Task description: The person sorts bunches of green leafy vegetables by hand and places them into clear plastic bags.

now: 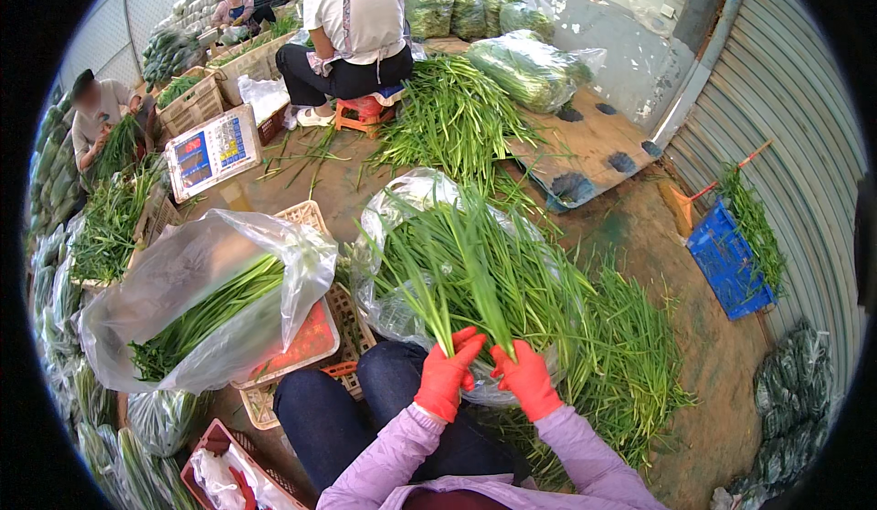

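My left hand (448, 377) in a red glove grips the pale stems of a small bunch of long green chives (434, 318). Beside it, my right hand (528, 382), also gloved in red, is closed on another bunch of chives (489, 300), leaves pointing away from me. Both hands are over a large open clear bag (375, 227) heaped with loose chives, and more chives (630, 364) spill out to its right. To my left, an open plastic bag (256, 318) with a neat bundle of chives (210, 309) lies on stacked baskets (301, 213).
Three co-workers (356, 16) (96, 122) (233, 12) sit among crates and greens. A scale (210, 149) stands left, a chive pile (448, 117) ahead. Right are a cardboard sheet (585, 149), blue crate (722, 277), corrugated wall (795, 117) and dark bagged bundles (790, 400).
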`<action>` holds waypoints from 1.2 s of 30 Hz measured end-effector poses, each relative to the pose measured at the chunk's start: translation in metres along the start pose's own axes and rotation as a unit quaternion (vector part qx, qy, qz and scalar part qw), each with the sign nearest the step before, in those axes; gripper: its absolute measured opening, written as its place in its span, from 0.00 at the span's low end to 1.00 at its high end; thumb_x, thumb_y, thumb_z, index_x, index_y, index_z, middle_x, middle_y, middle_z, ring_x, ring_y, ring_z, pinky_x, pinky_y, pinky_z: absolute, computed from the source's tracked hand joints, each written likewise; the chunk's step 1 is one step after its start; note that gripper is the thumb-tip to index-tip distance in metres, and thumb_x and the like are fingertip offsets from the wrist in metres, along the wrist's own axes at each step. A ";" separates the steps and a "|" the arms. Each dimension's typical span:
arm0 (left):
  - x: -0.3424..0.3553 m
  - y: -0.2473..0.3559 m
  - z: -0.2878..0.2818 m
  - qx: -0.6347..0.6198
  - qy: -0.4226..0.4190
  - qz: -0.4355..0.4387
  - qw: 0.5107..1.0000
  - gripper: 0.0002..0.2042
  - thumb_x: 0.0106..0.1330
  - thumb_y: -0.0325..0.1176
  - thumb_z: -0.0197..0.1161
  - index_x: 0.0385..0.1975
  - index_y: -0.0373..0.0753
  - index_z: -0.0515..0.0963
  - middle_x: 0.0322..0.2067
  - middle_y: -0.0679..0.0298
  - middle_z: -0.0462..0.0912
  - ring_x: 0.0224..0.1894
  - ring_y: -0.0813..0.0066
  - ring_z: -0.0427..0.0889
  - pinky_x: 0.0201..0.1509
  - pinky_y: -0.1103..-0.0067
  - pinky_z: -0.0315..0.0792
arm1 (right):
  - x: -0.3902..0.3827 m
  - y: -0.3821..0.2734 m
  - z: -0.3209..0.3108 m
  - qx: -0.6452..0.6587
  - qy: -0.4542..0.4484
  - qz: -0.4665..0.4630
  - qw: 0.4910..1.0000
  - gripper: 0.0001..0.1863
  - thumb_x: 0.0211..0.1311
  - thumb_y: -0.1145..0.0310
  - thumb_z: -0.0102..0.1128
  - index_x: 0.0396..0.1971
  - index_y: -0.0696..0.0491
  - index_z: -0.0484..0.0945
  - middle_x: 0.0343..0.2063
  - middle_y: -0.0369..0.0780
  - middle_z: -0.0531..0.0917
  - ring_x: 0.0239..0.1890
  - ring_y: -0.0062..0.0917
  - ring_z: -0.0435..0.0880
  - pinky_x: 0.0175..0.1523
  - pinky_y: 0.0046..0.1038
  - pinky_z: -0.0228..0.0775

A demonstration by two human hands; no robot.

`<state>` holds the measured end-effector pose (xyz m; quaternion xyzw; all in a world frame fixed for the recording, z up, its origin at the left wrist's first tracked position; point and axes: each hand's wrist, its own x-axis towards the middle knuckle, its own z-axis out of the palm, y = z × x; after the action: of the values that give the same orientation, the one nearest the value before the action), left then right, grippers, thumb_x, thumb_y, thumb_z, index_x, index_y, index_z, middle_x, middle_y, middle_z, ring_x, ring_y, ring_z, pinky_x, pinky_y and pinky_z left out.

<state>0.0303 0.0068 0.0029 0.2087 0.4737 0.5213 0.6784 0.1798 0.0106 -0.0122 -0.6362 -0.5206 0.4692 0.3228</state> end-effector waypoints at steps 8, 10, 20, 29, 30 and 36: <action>0.023 -0.002 -0.016 -0.068 -0.029 -0.023 0.997 0.14 0.60 0.25 0.56 0.47 0.37 0.73 0.34 0.58 0.83 0.08 0.83 0.60 0.10 0.85 0.58 | -0.045 0.044 -0.059 -0.461 -0.014 -0.060 0.885 0.12 0.58 0.59 0.48 0.36 0.47 0.77 0.24 0.45 0.81 0.29 0.43 0.81 0.33 0.42 0.72; 0.021 0.001 -0.009 -0.081 -0.037 -0.040 0.995 0.14 0.60 0.26 0.56 0.47 0.37 0.73 0.34 0.60 0.83 0.08 0.83 0.60 0.11 0.85 0.57 | -0.046 0.105 -0.135 -0.572 0.002 -0.115 0.812 0.10 0.56 0.64 0.50 0.32 0.53 0.76 0.28 0.48 0.81 0.29 0.44 0.81 0.32 0.42 0.73; 0.010 0.001 -0.004 -0.088 -0.229 -0.029 0.969 0.19 0.59 0.30 0.60 0.51 0.37 0.70 0.40 0.61 0.82 0.09 0.85 0.63 0.11 0.85 0.58 | -0.047 -0.002 -0.032 -0.040 -0.227 0.046 0.972 0.20 0.59 0.56 0.57 0.44 0.56 0.73 0.27 0.38 0.81 0.26 0.24 0.80 0.31 0.23 0.70; 0.011 -0.026 -0.024 -0.125 -0.115 -0.078 0.982 0.21 0.65 0.42 0.55 0.54 0.38 0.68 0.47 0.59 0.78 0.30 0.76 0.79 0.36 0.79 0.76 | -0.010 -0.003 -0.036 0.164 -0.023 0.176 0.970 0.17 0.65 0.57 0.49 0.36 0.57 0.78 0.17 0.34 0.75 0.13 0.14 0.65 0.17 0.17 0.54; 0.013 -0.042 -0.020 -0.122 -0.132 -0.083 0.980 0.22 0.64 0.44 0.55 0.53 0.38 0.69 0.46 0.61 0.78 0.38 0.74 0.79 0.45 0.77 0.73 | -0.012 -0.004 -0.031 0.161 -0.023 0.174 0.971 0.17 0.65 0.57 0.49 0.36 0.57 0.78 0.17 0.34 0.75 0.13 0.14 0.65 0.17 0.17 0.54; 0.001 -0.035 0.007 0.097 -0.140 -0.221 0.960 0.20 0.66 0.42 0.54 0.52 0.36 0.71 0.45 0.62 0.77 0.46 0.72 0.76 0.50 0.75 0.70 | -0.047 0.013 0.009 -0.427 -0.118 -0.070 0.894 0.18 0.55 0.61 0.56 0.40 0.58 0.75 0.29 0.43 0.81 0.27 0.36 0.80 0.33 0.36 0.71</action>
<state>0.0538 -0.0038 -0.0215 0.2347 0.4568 0.2749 0.8128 0.1753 -0.0386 -0.0153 -0.6148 -0.7480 0.2497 -0.0119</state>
